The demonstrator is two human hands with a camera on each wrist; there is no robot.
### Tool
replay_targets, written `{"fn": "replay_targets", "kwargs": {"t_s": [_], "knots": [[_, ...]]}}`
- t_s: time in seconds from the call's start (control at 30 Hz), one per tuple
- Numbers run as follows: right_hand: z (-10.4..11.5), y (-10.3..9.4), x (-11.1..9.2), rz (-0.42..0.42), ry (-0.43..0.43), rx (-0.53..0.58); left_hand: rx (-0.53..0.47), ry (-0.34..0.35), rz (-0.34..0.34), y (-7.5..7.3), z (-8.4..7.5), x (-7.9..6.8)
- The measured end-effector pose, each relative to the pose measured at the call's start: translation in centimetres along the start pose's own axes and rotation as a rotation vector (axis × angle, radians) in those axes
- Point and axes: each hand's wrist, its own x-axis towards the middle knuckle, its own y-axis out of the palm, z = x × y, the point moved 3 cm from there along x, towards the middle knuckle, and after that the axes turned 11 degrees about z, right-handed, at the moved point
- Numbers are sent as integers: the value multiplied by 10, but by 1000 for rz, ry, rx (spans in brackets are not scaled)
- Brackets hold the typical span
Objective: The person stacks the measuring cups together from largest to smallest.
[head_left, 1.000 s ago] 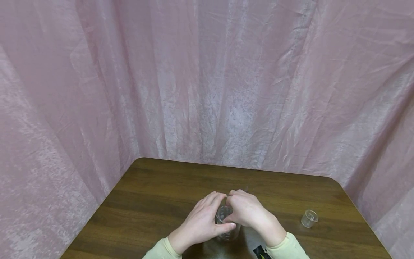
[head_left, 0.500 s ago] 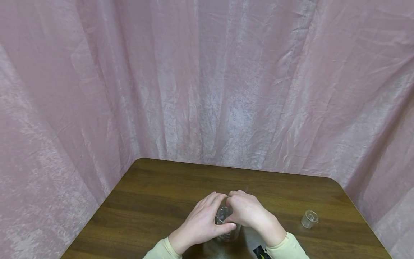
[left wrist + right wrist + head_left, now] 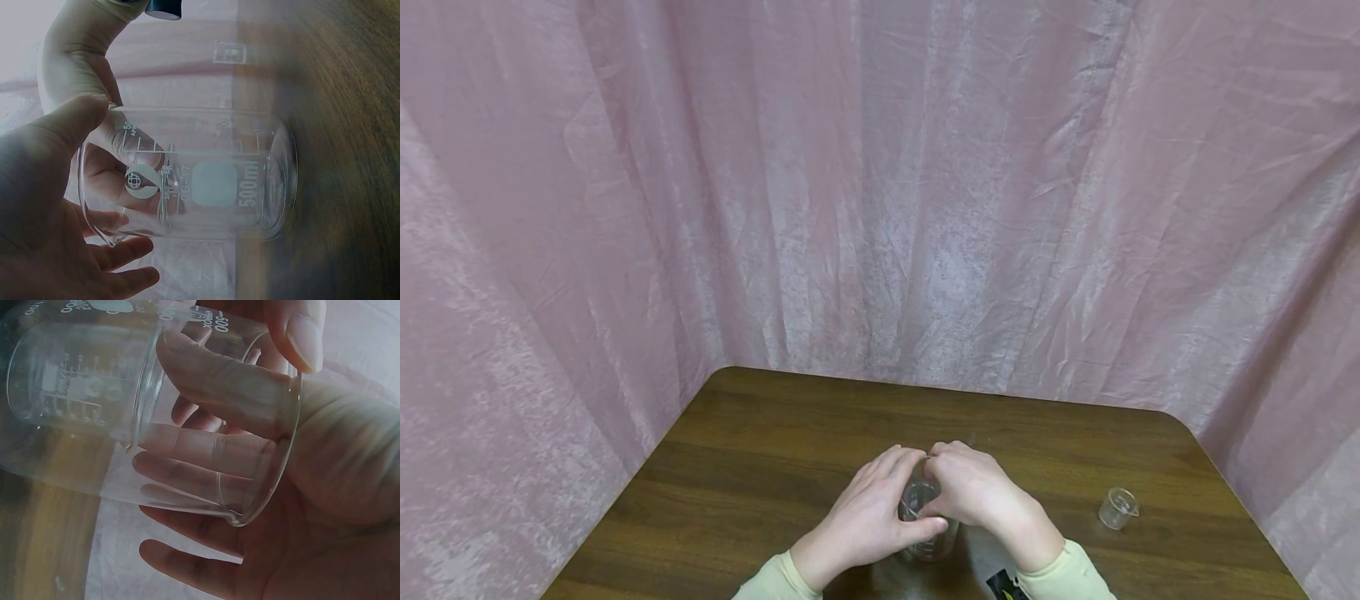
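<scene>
A clear 500 ml glass beaker [image 3: 934, 547] stands upright on the table. My left hand [image 3: 867, 510] holds it near the rim, thumb on the near side and fingers round the far side. My right hand [image 3: 976, 490] reaches over the rim with the thumb and some fingers inside. A smaller graduated beaker [image 3: 75, 384] sits inside the large one. In the right wrist view my right thumb and a finger meet its rim, seemingly pinching it. Glass reflections blur the exact contact. In the head view both hands cover most of the beakers.
A tiny glass beaker [image 3: 1117, 508] stands to the right on the brown wooden table [image 3: 760, 442]. A black item with a yellow mark [image 3: 1002, 583] lies by the right sleeve. Pink curtains [image 3: 880, 208] hang behind the table's far edge.
</scene>
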Motion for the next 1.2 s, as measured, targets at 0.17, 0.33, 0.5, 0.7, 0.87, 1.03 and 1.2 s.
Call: {"fn": "replay_targets", "kwargs": {"t_s": [0.17, 0.33, 0.5, 0.7, 0.87, 1.03, 1.2], "knots": [[0, -1, -3, -2, -3, 20, -2, -2, 1, 0, 0, 0], [-2, -1, -7, -14, -13, 47, -11, 1, 8, 0, 0, 0], [-5, -1, -13, -57, -24, 64, -19, -3, 18, 0, 0, 0], [-9, -3, -20, -105, -9, 80, -30, -15, 27, 0, 0, 0], [-11, -4, -25, -144, 12, 97, -44, -23, 29, -1, 0, 0], [-12, -5, -29, -165, 15, 112, -49, -27, 33, -1, 0, 0], [-12, -5, -32, -186, 8, 111, -41, -27, 31, 0, 0, 0]]}}
